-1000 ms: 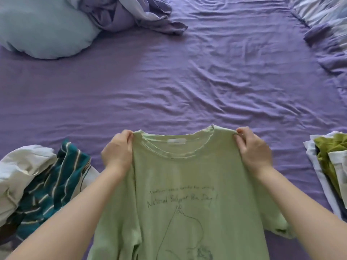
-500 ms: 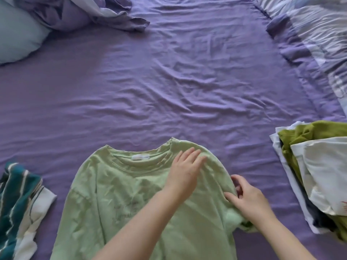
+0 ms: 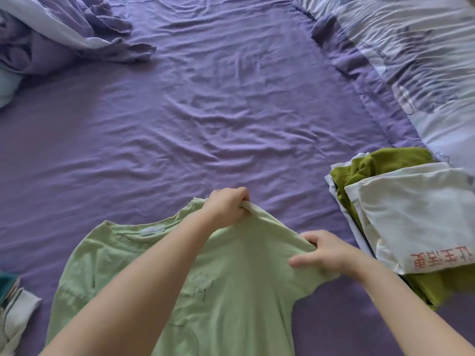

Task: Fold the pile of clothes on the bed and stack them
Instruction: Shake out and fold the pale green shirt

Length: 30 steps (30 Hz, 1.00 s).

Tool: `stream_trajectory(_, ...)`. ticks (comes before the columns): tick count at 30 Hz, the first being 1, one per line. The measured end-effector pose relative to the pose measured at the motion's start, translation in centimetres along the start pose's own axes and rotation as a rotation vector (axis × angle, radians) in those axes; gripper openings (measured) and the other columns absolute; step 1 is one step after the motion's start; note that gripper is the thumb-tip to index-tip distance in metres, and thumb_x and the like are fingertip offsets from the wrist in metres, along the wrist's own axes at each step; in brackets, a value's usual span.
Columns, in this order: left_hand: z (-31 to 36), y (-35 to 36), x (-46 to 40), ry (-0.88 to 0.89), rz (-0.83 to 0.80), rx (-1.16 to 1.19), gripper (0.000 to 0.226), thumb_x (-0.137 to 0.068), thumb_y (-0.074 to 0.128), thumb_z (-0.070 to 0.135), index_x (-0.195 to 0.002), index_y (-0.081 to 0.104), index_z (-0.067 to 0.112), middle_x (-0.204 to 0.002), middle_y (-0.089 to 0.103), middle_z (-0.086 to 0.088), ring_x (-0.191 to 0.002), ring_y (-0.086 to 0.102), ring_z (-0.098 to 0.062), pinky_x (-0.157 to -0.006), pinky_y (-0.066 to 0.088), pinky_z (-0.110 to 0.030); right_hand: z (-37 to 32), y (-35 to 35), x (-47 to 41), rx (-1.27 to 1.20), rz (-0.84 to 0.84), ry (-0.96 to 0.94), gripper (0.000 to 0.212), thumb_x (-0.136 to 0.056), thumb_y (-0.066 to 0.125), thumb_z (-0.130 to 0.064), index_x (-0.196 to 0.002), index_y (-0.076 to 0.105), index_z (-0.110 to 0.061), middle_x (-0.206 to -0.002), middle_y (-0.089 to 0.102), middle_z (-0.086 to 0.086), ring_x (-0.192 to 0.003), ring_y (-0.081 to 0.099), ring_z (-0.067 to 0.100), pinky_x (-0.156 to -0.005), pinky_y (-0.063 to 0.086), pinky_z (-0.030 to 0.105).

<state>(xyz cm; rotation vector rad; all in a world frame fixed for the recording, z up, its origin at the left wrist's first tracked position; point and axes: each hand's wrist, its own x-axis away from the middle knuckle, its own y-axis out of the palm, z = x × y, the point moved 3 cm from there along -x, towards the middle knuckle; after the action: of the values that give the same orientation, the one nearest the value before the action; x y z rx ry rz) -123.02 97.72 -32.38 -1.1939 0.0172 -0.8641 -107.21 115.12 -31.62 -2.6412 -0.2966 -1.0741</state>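
With your left hand [image 3: 227, 205] pinching the shoulder seam of the light green T-shirt [image 3: 231, 278] at lower centre on the bed [image 3: 205, 111] and your right hand [image 3: 325, 251] gripping its sleeve edge, uneven pulling risked a crooked, bunched fold.

A wrinkled purple bed sheet [image 3: 218, 104] covers the whole surface. A crumpled purple duvet [image 3: 64, 34] lies at the far left corner; a pale striped blanket [image 3: 411, 60] runs along the far right edge
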Motion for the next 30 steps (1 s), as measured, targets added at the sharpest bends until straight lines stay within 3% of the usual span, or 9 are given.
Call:
stream_trajectory(3, -0.1, 0.7, -0.2, -0.010, 0.036, -0.068, 0.022, -0.091, 0.051, 0.024, -0.112, 0.054, 0.020, -0.103, 0.065, -0.005, -0.099, 0.055, -0.029, -0.074, 0.031, -0.030, 0.7, -2.0, 0.7, 0.053, 0.119, -0.001, 0.022, -0.058, 0.073, -0.023, -0.066, 0.055, -0.014, -0.060, 0.053, -0.007, -0.057, 0.050, 0.007, -0.055, 0.041, 0.025)
stream_trajectory(6, -0.4, 1.0, -0.4, -0.055, 0.079, -0.152, 0.026, -0.095, 0.043, 0.019, -0.117, 0.055, 0.025, -0.113, 0.063, 0.001, -0.109, 0.048, -0.024, -0.079, 0.027, -0.031, 1.6, -3.2, 1.3, 0.033, 0.247, -0.023, 0.021, -0.065, 0.080, -0.015, -0.072, 0.061, -0.017, -0.061, 0.059, -0.009, -0.058, 0.053, 0.007, -0.056, 0.041, 0.022)
stream_trajectory(11, -0.6, 1.1, -0.6, -0.205, 0.212, -0.271, 0.028, -0.094, 0.043, 0.017, -0.113, 0.060, 0.030, -0.119, 0.058, 0.004, -0.114, 0.043, -0.022, -0.088, 0.028, -0.034, 2.2, -2.6, 1.9, -0.152, 0.210, -0.057, 0.014, -0.062, 0.067, -0.012, -0.070, 0.056, -0.012, -0.060, 0.053, -0.007, -0.060, 0.047, 0.010, -0.055, 0.039, 0.022)
stream_trajectory(14, 0.4, 1.6, 0.1, -0.264, 0.276, -0.332, 0.025, -0.092, 0.047, 0.017, -0.112, 0.060, 0.025, -0.118, 0.051, -0.004, -0.114, 0.039, -0.027, -0.089, 0.029, -0.035, 2.4, -2.4, 1.7, 0.000, 0.462, -0.114, 0.019, -0.074, 0.063, -0.005, -0.085, 0.059, -0.020, -0.075, 0.061, -0.010, -0.071, 0.052, 0.010, -0.057, 0.036, 0.011)
stream_trajectory(17, 3.4, 2.3, 1.4, -0.114, 0.432, -0.117, 0.029, -0.084, 0.058, 0.012, -0.112, 0.063, 0.017, -0.112, 0.053, -0.011, -0.104, 0.048, -0.031, -0.087, 0.038, -0.038, 1.9, -1.9, 1.4, 0.095, 0.633, -0.149, 0.048, -0.077, 0.072, -0.018, -0.119, 0.053, -0.027, -0.098, 0.060, -0.010, -0.089, 0.053, 0.008, -0.073, 0.035, 0.013)
stream_trajectory(21, 8.7, 4.8, 3.3, 0.106, 0.320, 0.329, 0.016, -0.085, 0.062, 0.006, -0.099, 0.069, 0.008, -0.095, 0.061, -0.008, -0.081, 0.060, -0.024, -0.074, 0.048, -0.034, 3.3, -0.7, 1.7, -0.161, 0.619, -0.057, 0.079, -0.079, 0.075, -0.021, -0.143, 0.030, -0.022, -0.116, 0.061, 0.002, -0.110, 0.056, 0.017, -0.100, 0.042, 0.036)
stream_trajectory(25, 11.7, 7.2, 3.6, -0.059, 0.160, 0.573, 0.015, -0.087, 0.065, 0.027, -0.096, 0.069, 0.015, -0.093, 0.067, 0.002, -0.082, 0.059, -0.009, -0.079, 0.049, -0.026, 4.5, 0.4, 3.0, -0.356, 0.700, -0.093, 0.067, -0.084, 0.066, -0.005, -0.140, 0.034, -0.024, -0.116, 0.065, 0.005, -0.104, 0.060, 0.012, -0.092, 0.046, 0.028)
stream_trajectory(28, 12.6, 7.4, 3.8, -0.211, 0.121, 0.802, 0.024, -0.076, 0.072, 0.047, -0.085, 0.065, 0.026, -0.080, 0.068, 0.013, -0.076, 0.062, 0.005, -0.069, 0.049, -0.013, 4.2, 1.1, 3.3, -0.392, 0.593, -0.206, 0.074, -0.084, 0.065, -0.001, -0.138, 0.028, -0.037, -0.112, 0.064, -0.018, -0.102, 0.062, -0.003, -0.086, 0.048, 0.015)
stream_trajectory(30, 12.6, 7.2, 3.6, -0.237, 0.096, 0.771, 0.022, -0.078, 0.073, 0.037, -0.089, 0.066, 0.019, -0.083, 0.070, 0.007, -0.077, 0.065, -0.003, -0.070, 0.054, -0.021, 3.9, 1.4, 3.3, -0.378, 0.577, -0.256, 0.076, -0.084, 0.064, 0.003, -0.137, 0.026, -0.036, -0.109, 0.063, -0.023, -0.097, 0.062, -0.006, -0.082, 0.047, 0.010)
